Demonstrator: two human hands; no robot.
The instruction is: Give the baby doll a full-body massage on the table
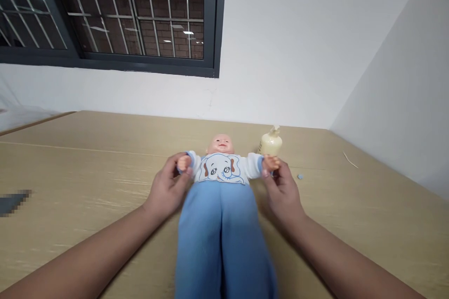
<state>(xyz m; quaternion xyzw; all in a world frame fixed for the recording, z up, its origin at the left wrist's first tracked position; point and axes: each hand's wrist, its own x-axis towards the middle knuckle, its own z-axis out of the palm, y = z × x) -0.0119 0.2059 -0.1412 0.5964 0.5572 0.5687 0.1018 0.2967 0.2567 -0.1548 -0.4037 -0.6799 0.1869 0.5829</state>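
A baby doll lies on its back on the wooden bench, head toward the far edge by the wall and legs running toward the near edge. It wears a white top printed with an elephant face and blue trousers that fill the lower middle of the view. Its arms are spread out to either side.

The left hand is curled round the doll's arm on that side, fingers and thumb closed about the wrist so that the small plastic fist shows above them. The right hand grips the doll's other arm in the same way, fingers pinched shut round the wrist just below the small hand. Both of the person's forearms reach in from the near edge, one on each side of the doll's legs.

A cream-coloured pump bottle stands upright just beyond the right hand, near the doll's shoulder and toward the far right corner. A small blue bit lies on the bench to the right of that hand, and a thin pale stick lies farther toward the right edge. A barred window sits in the wall behind the far edge.
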